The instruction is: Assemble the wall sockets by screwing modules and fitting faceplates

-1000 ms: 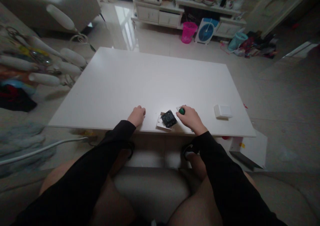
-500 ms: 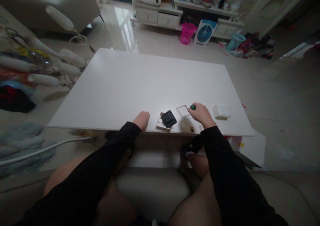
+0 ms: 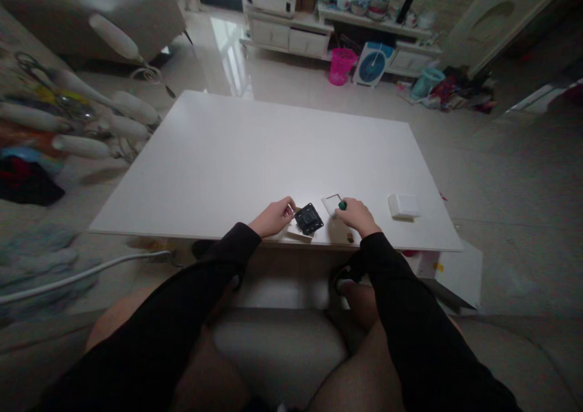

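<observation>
My left hand (image 3: 274, 216) has its thumb and forefinger at the left edge of a shallow white box (image 3: 301, 235), apparently gripping it. Tilted across the top of this box lies a square black switch module (image 3: 309, 218), partly overhanging its sides. My right hand (image 3: 356, 216) is closed around a green-handled screwdriver (image 3: 342, 206); only the handle's rounded end shows and the shaft is hidden. Just beyond that hand a thin white frame plate (image 3: 330, 204) lies flat on the table. A small brown piece (image 3: 350, 237) rests below the right hand near the table's front edge.
The white table (image 3: 255, 151) spreads before me, its front edge close to my wrists. Further right on it stands a white block-like box (image 3: 404, 206). Across the floor are a pink bin (image 3: 341, 66), a blue fan (image 3: 373, 64) and a low cabinet (image 3: 310, 40).
My left hand has moved right from the bare tabletop to the white box, its fist loosening into a finger grip. My right hand, still holding the screwdriver, has shifted left and slightly nearer me.
</observation>
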Demonstrator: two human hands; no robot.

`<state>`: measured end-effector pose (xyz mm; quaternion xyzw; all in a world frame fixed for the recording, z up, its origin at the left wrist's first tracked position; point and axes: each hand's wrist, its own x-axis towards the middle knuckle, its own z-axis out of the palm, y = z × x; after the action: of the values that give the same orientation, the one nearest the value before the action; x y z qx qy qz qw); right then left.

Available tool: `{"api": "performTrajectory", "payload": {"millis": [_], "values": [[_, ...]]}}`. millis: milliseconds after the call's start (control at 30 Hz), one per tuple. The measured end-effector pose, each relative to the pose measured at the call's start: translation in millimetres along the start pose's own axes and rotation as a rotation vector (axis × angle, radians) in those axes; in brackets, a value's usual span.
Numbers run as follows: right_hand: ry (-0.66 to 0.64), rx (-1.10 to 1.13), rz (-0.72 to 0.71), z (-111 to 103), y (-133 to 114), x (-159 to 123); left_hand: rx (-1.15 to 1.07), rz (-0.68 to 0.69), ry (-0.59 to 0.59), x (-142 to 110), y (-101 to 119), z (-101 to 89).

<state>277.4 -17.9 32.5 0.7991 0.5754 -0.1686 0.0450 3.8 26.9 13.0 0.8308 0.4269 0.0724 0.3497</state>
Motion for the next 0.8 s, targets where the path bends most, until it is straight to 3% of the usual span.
{"api": "performTrajectory", "payload": {"millis": [100,233,433,667,800], "values": [[-0.006,-0.008,-0.003,2.7,-0.2,0.9,-0.112,0.120,0.012,0.1,6.3,10.6],[-0.008,-0.022,-0.038,9.2,-1.9,3.2,-0.003,0.178,-0.020,-3.8,6.4,22.3],[-0.014,-0.036,-0.096,21.1,-2.2,5.7,0.051,0.201,-0.007,-6.7,3.3,12.9],[-0.014,-0.042,-0.106,32.3,-2.1,5.2,0.102,0.199,-0.046,-3.1,-24.8,10.8],[0.001,-0.035,-0.098,35.9,-2.5,6.3,0.094,0.219,-0.059,-2.2,-26.9,10.1]]}}
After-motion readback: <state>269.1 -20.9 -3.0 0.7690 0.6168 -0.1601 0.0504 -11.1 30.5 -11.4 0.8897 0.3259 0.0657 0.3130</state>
